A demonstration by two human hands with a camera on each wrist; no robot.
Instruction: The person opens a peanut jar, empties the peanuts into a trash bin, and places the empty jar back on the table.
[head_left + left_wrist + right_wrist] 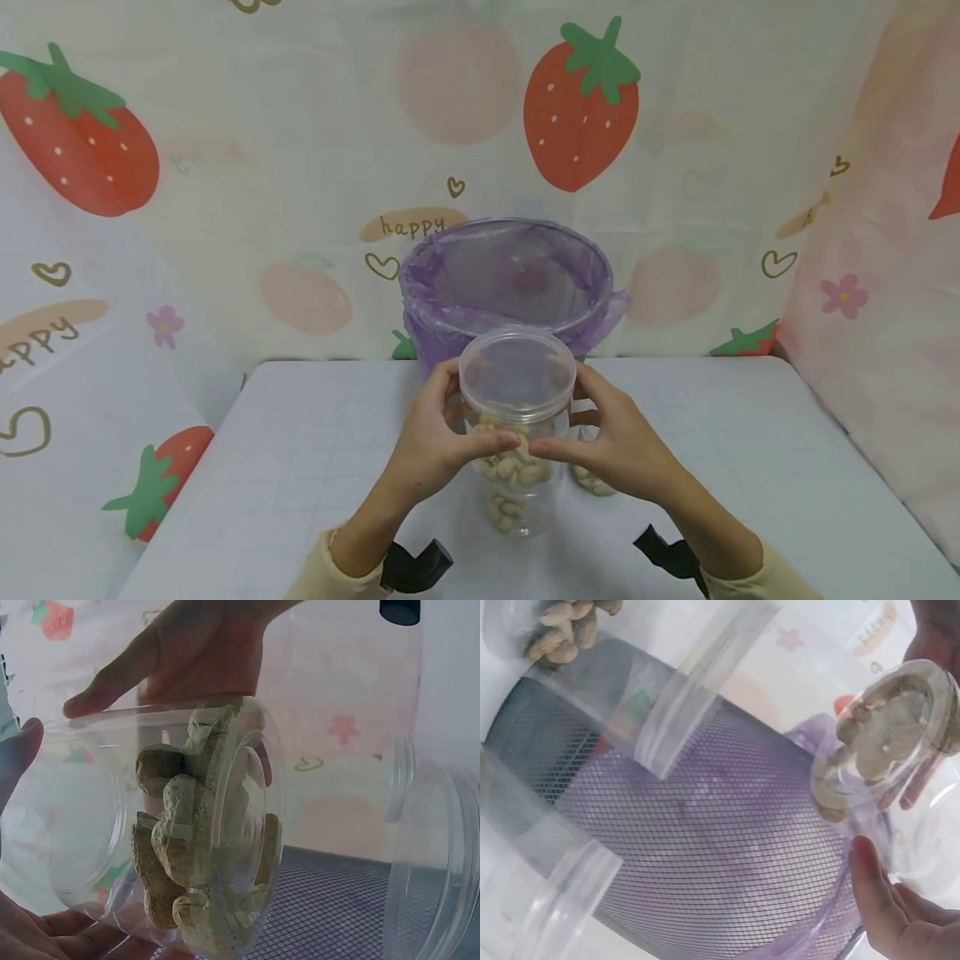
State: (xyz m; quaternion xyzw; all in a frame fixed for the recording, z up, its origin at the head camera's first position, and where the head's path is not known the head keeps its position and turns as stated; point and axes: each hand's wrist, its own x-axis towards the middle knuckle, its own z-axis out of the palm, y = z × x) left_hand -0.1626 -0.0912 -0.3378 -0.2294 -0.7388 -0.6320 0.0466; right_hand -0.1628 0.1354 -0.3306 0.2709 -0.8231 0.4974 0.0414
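Support of a clear jar (517, 412) by both hands is judged to be the step in hand. Left hand (431, 437) grips the jar's left side, thumb across the front. Jar sits between the hands, roughly upright, raised off the surface (322, 475), with peanuts (517, 471) inside; whether a lid is fitted cannot be told. Right hand (618, 442) grips the right side, thumbs nearly meeting. Next move appears to call for even pressure and a level jar.

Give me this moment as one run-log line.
left hand: holds clear plastic jar | right hand: holds same jar | contents: peanuts | beyond jar: mesh wastebasket, purple liner
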